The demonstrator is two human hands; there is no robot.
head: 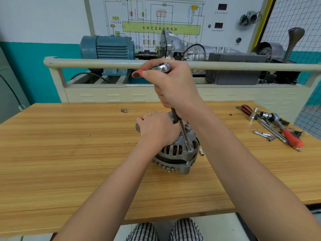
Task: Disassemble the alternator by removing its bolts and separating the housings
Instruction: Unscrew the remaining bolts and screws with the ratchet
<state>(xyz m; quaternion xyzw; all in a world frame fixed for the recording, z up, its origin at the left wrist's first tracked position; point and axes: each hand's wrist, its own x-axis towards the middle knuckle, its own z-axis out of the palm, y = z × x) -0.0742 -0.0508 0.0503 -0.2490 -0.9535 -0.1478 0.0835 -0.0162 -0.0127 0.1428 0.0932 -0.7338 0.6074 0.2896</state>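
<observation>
A grey alternator [175,153] stands on the wooden table [69,153] near its middle, ribbed housing facing me. My left hand [158,127] presses down on its top and grips it. My right hand [172,86] is closed around a ratchet wrench [156,69] with a red handle tip, held high above the alternator. A long extension bar [184,133] runs down from the ratchet, and its socket sits on a bolt [189,150] at the housing's right edge. A second bolt head [187,162] shows lower on the same side.
A small loose socket [201,152] lies just right of the alternator. Several tools lie at the table's far right: another red-handled ratchet [291,136], a screwdriver [247,109], sockets and bars. Behind the table stands a training bench with a cream rail [104,64] and a blue motor [107,47].
</observation>
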